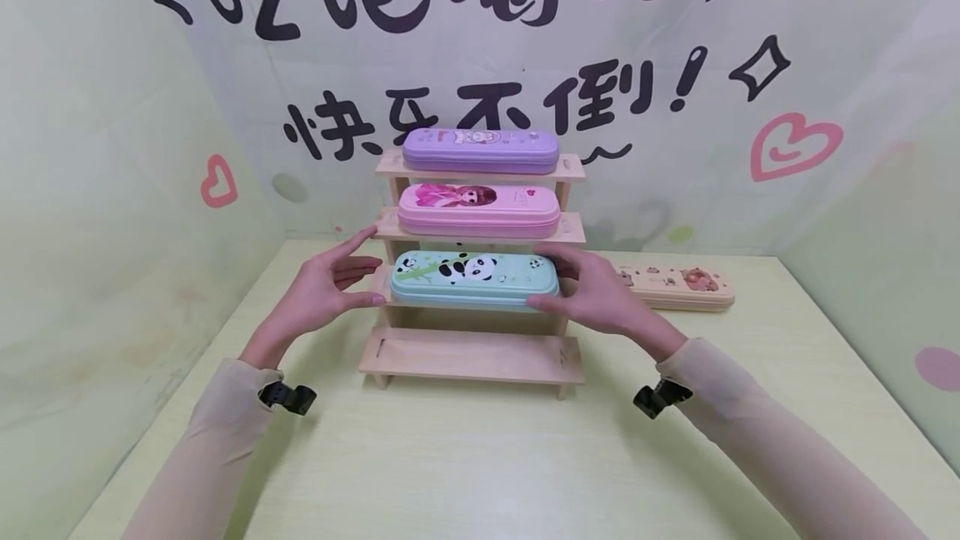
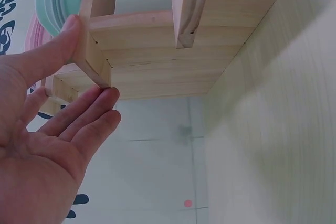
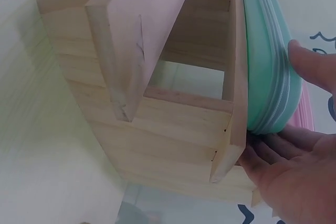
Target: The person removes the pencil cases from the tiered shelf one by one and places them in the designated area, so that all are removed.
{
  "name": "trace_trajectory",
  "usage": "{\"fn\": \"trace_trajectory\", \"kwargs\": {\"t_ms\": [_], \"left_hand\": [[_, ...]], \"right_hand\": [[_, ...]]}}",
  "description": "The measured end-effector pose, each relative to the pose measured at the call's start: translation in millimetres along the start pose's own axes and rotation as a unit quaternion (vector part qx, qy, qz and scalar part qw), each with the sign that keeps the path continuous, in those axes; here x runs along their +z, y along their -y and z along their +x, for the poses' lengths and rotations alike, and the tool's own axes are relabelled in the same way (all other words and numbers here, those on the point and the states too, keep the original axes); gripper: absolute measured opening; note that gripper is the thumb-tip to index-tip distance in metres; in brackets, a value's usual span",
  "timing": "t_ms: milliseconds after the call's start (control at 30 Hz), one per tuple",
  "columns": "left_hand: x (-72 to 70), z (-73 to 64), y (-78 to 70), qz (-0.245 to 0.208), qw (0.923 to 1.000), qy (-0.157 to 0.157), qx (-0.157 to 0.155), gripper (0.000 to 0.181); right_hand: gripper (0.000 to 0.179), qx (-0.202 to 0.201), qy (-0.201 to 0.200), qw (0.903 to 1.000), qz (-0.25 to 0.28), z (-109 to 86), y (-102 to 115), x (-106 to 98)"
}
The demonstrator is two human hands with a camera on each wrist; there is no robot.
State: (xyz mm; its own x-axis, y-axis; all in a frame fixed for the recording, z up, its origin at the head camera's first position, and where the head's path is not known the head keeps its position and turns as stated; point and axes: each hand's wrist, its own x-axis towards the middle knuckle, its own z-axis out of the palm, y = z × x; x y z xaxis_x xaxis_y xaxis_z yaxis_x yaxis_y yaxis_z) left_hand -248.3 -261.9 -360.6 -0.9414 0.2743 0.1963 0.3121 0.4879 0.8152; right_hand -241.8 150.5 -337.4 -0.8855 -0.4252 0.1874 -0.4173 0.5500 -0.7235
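A mint-green panda pencil case [image 1: 474, 278] with a zip lies along the third step down of a wooden stepped stand [image 1: 472, 354]. My right hand [image 1: 596, 286] grips its right end, thumb at the front and fingers behind and under that end. At the stand's left side, my left hand [image 1: 318, 286] spans the end of the same step, thumb [image 2: 65, 35] at one edge and fingertips [image 2: 107, 98] at the other. Above sit a pink pencil case [image 1: 480, 211] with a girl printed on it and a purple pencil case [image 1: 480, 150] on the top step.
A peach pencil case [image 1: 686, 286] lies on the pale table [image 1: 480, 465] right of the stand, partly hidden by my right hand. Behind is a white backdrop [image 1: 675, 190] with black lettering and pink hearts. Both wrists wear black straps [image 1: 288, 397].
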Motion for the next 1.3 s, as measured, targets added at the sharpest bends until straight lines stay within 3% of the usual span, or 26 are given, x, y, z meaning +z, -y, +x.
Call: {"fn": "trace_trajectory", "kwargs": {"t_ms": [367, 700, 1300], "left_hand": [[-0.8, 0.2, 2.5, -0.008, 0.9999, 0.005, 0.013, 0.102], [-0.9, 1.1, 1.4, -0.008, 0.9999, 0.007, 0.010, 0.103], [-0.4, 0.6, 4.2, -0.008, 0.9999, 0.006, 0.013, 0.102]], "right_hand": [[0.075, 0.001, 0.004, 0.9999, -0.013, -2.9, 1.7, -3.0], [0.080, 0.012, -0.009, 0.9983, -0.057, -6.0, 3.7, -4.0], [0.080, -0.001, 0.000, 0.9982, -0.060, -5.3, -0.1, -8.2]]}}
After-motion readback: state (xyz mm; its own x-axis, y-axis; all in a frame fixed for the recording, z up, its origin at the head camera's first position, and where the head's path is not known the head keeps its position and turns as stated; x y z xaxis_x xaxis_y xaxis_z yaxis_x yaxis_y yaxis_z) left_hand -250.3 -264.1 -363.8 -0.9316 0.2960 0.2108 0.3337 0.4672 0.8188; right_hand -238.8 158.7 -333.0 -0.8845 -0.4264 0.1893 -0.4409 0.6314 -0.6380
